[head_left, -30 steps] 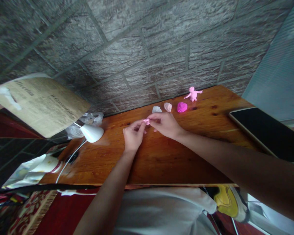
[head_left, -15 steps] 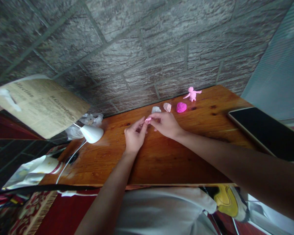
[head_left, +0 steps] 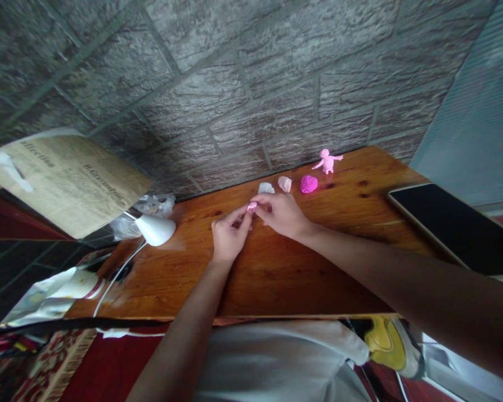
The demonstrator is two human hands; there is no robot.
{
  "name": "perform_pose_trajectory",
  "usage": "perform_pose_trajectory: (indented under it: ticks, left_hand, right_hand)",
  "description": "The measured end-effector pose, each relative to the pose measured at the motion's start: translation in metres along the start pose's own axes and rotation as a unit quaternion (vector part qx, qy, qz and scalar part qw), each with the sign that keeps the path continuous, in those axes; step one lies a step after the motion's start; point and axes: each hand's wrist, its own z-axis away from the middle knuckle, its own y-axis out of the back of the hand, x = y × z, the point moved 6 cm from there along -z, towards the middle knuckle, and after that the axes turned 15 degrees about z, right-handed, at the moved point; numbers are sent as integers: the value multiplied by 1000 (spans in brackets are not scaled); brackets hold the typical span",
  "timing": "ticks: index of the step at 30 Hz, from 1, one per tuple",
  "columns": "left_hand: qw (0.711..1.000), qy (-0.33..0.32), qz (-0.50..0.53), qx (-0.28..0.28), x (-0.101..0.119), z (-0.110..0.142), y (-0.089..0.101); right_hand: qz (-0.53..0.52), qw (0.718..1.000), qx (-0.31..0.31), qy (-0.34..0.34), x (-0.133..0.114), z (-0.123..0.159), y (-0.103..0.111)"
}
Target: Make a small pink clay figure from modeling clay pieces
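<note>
1. We see the small pink piece (head_left: 252,206) over the worktop (head_left: 302,279).
2. Fingers of the left hand (head_left: 229,237) and right hand (head_left: 285,214) pinch it, probably because its smallness asks for precision.
3. Toward two o'clock from it, the magenta lump (head_left: 309,184) rests apart, perhaps leaving us space.

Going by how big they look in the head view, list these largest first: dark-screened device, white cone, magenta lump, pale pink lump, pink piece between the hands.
1. Dark-screened device, though nearness may enlarge it
2. White cone
3. Magenta lump
4. Pale pink lump
5. Pink piece, judged by its visible part
</note>
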Motion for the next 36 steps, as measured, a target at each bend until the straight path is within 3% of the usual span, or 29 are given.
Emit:
perform_pose_trajectory:
  ticks: [15, 21, 26, 36]
  left_hand:
    - [1000, 0, -11, 27, 2, 0, 3]
    - [1000, 12, -3, 26, -2, 0, 4]
    - [999, 19, -4, 31, -4, 1, 4]
    - [984, 66, 124, 106, -11, -2, 9]
  right_hand:
    - [6, 1000, -14, 17, -2, 0, -3]
    - [24, 1000, 14, 12, -2, 1, -1]
    - [44, 999, -17, 6, -4, 1, -1]
    - [-16, 1000, 11, 17, -8, 2, 0]
